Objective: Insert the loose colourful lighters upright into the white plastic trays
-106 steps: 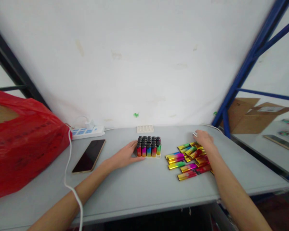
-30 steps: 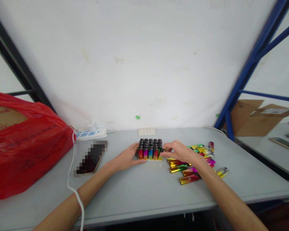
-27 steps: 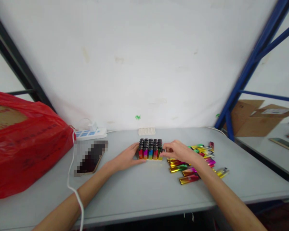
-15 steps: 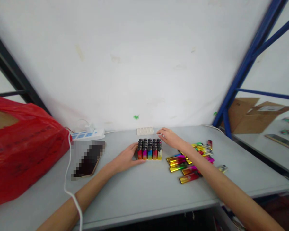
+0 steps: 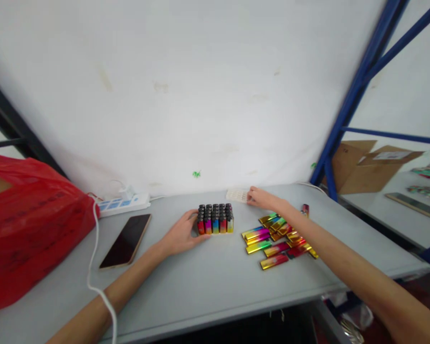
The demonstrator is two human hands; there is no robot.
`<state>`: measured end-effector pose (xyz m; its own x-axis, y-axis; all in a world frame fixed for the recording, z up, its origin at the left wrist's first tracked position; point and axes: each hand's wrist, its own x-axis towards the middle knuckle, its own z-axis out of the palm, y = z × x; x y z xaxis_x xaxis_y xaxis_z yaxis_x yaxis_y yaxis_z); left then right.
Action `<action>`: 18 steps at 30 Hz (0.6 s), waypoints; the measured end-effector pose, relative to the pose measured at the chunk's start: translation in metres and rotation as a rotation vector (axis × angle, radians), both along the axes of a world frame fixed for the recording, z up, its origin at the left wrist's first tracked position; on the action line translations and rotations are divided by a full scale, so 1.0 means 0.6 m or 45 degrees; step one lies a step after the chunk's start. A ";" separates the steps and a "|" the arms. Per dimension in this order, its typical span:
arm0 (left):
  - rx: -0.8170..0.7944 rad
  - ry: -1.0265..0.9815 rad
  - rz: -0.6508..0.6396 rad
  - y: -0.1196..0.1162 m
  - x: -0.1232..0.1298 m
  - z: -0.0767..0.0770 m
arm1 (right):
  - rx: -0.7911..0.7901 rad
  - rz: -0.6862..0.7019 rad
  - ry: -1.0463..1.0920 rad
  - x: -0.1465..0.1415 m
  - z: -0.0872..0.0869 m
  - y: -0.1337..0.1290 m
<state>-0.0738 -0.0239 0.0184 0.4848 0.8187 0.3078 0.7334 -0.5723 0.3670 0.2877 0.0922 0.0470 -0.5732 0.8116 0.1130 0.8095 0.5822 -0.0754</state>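
Upright lighters with black tops stand in a tight block (image 5: pixel 215 220) at mid table. My left hand (image 5: pixel 182 232) lies against the block's left side, thumb along its front corner and fingers behind the left edge. Near the wall, my right hand (image 5: pixel 261 197) has its fingers closed on the right end of a white tray (image 5: pixel 237 195), whose left part shows. Under and beside my right forearm lies a loose pile of shiny coloured lighters (image 5: pixel 275 234), flat on the table.
A phone (image 5: pixel 126 241) lies at the left, beside a white cable (image 5: pixel 96 248) and a power strip (image 5: pixel 125 204). A red plastic bag (image 5: pixel 43 229) fills the far left. Blue rack posts (image 5: pixel 347 105) and a cardboard box (image 5: pixel 365 169) are at the right.
My right hand has taken hold of the white tray, which has shifted right relative to the lighter block. My left hand remains at the block. The camera view has turned slightly.
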 end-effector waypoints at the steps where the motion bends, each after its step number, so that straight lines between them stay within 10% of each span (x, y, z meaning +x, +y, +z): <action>1: 0.000 -0.014 0.032 0.007 -0.001 -0.002 | -0.014 -0.012 -0.002 0.030 0.000 -0.011; 7: -0.026 -0.048 0.126 0.087 0.009 -0.008 | -0.118 0.094 0.164 0.139 0.002 -0.063; 18: -0.030 -0.056 0.100 0.179 0.039 -0.011 | -0.188 0.279 0.212 0.085 0.031 -0.103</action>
